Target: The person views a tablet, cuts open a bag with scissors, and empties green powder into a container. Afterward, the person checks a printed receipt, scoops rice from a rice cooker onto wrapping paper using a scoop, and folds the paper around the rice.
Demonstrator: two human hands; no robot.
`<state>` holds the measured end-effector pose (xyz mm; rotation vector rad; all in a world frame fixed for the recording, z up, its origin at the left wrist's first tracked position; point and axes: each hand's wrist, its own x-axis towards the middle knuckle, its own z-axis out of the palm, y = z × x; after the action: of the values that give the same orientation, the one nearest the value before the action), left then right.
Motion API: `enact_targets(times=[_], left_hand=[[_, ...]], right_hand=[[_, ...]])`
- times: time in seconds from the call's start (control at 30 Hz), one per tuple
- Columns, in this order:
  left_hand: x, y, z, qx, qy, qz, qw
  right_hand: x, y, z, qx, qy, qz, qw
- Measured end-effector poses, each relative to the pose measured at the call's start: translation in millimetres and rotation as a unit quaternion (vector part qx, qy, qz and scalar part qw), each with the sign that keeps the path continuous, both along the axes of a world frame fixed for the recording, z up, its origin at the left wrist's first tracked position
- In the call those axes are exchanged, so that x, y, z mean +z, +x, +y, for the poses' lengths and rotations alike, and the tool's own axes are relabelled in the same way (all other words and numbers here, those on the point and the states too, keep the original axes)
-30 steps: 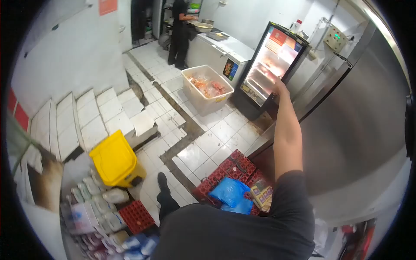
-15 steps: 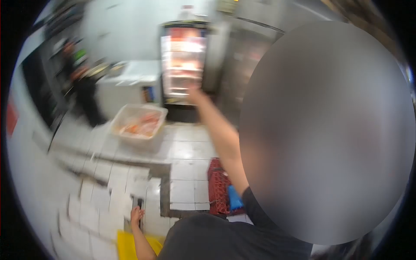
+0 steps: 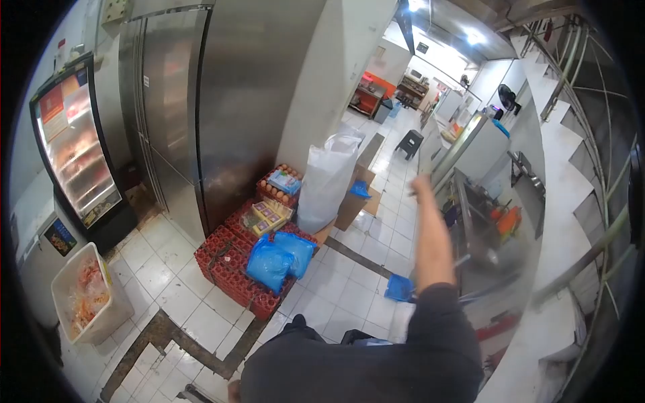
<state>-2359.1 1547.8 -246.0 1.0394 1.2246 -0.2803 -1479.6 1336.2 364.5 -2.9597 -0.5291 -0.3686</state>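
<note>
I see the blue plastic bags (image 3: 271, 265) lying on the stack of red egg trays (image 3: 218, 258). Eggs (image 3: 270, 191) sit at the stack's far end, and the white plastic bag (image 3: 329, 185) stands just beside its right side. My right hand (image 3: 422, 189) is stretched out in the air, right of the stack; it's blurred, so I can't tell whether it's released or clenched. My left hand (image 3: 234, 391), mostly hidden, is below the stack in my view, state unclear. Left of the stack are the white bin (image 3: 115, 295) of bagged food and, farther back, the glass-door fridge (image 3: 77, 151).
</note>
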Motion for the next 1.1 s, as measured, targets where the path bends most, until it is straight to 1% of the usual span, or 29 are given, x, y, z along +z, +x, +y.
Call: enact_targets(times=[0.07,0.13,0.17,0.2,0.23,0.27,0.3,0.33,0.37,0.4,0.43,0.47,0.5,0.53,0.57,0.6,0.63,0.67,0.7,0.73,0.8,0.83,0.87,0.9,0.93,0.97,1.0,1.03,1.1], left_hand=[[1.2,-6.4,-15.2,-0.047,0.000,0.012,0.999],[-12.4,-17.6,-31.8,-0.130,0.024,0.029,0.991],[-22.0,-20.3,-35.9,-0.207,0.057,0.039,0.976],[-33.2,-19.5,-29.7,-0.353,0.133,0.050,0.925],[-45.0,-17.6,-18.9,-0.464,0.193,0.057,0.862],[-52.8,-16.6,-2.0,-0.513,0.225,0.072,0.825],[-74.4,-17.8,23.8,-0.408,0.241,0.053,0.879],[-81.1,-20.3,47.2,-0.300,0.257,0.021,0.918],[-81.3,-6.7,75.3,-0.373,0.496,-0.069,0.781],[-58.5,6.7,102.1,-0.187,0.321,0.006,0.928],[-27.4,17.5,130.8,0.203,0.061,-0.060,0.975],[-12.6,27.4,163.3,0.268,0.151,-0.061,0.950],[40.8,39.6,191.9,0.295,0.206,-0.037,0.932],[147.0,45.9,216.6,0.281,0.229,0.052,0.930],[118.9,26.2,275.7,0.153,0.200,0.084,0.964],[145.4,14.2,309.5,0.160,0.200,0.108,0.961],[175.3,1.8,332.1,0.137,0.198,0.129,0.962],[205.0,-10.8,355.2,0.114,0.195,0.149,0.963],[228.2,-28.5,370.0,0.069,0.193,0.168,0.964],[243.4,-43.2,380.6,0.185,0.193,0.180,0.947],[268.0,-66.7,392.5,0.196,0.221,0.192,0.936],[277.4,-79.8,394.4,0.187,0.235,0.203,0.932],[268.2,-91.1,395.3,0.238,0.282,0.185,0.911],[275.4,-94.1,412.0,0.189,0.190,0.220,0.938],[245.0,-106.3,397.2,0.319,0.318,-0.022,0.892],[282.8,-82.5,410.0,0.235,0.202,0.166,0.936],[291.1,-77.2,422.3,0.190,0.093,0.214,0.954],[296.8,-60.3,412.2,0.191,0.139,0.216,0.947],[301.8,-36.6,397.4,0.223,0.136,0.215,0.941]], right_hand=[[29.7,3.6,-89.3,-0.076,0.020,-0.030,0.996],[38.6,1.7,-141.2,-0.083,0.040,-0.037,0.995],[35.7,6.0,-165.2,-0.072,0.052,-0.036,0.995],[24.0,12.6,-178.0,-0.053,0.065,-0.025,0.996],[8.8,19.2,-185.5,-0.033,0.081,-0.011,0.996],[-14.4,21.7,-185.3,-0.018,0.093,0.015,0.995],[-39.1,21.3,-183.1,-0.003,0.105,0.046,0.993],[-70.6,19.1,-181.1,0.012,0.110,0.095,0.989],[-107.3,7.0,-177.2,0.025,0.108,0.158,0.981],[-154.1,-11.3,-166.4,0.042,0.099,0.245,0.964],[-202.2,-34.3,-153.9,0.049,0.079,0.345,0.934],[-249.6,-61.5,-139.3,0.048,0.048,0.443,0.894],[-298.5,-108.8,-113.7,0.011,-0.004,0.555,0.832],[-353.5,-151.6,-88.1,-0.025,-0.095,0.626,0.774],[-349.2,-195.9,-62.4,-0.050,-0.059,0.779,0.623],[-381.6,-213.2,-75.1,-0.138,0.007,0.813,0.566],[-417.8,-226.1,-89.6,-0.231,0.067,0.828,0.506],[-427.5,-231.6,-100.9,-0.254,0.124,0.816,0.504],[-430.7,-233.0,-109.3,-0.235,0.169,0.793,0.536],[-434.9,-229.1,-122.2,-0.200,0.220,0.769,0.566],[-437.5,-210.7,-162.2,-0.109,0.338,0.721,0.595],[-442.8,-198.0,-194.7,-0.055,0.405,0.697,0.590],[-437.4,-190.7,-241.6,-0.039,0.458,0.663,0.591],[-432.2,-189.9,-282.4,-0.061,0.484,0.630,0.604],[-420.1,-192.2,-287.7,-0.143,0.459,0.619,0.622],[-403.0,-197.7,-290.8,-0.226,0.435,0.602,0.630],[-397.9,-198.8,-288.8,-0.271,0.457,0.593,0.605],[-398.3,-192.3,-294.3,-0.262,0.400,0.613,0.629],[-405.3,-183.8,-291.2,-0.271,0.355,0.618,0.647]])
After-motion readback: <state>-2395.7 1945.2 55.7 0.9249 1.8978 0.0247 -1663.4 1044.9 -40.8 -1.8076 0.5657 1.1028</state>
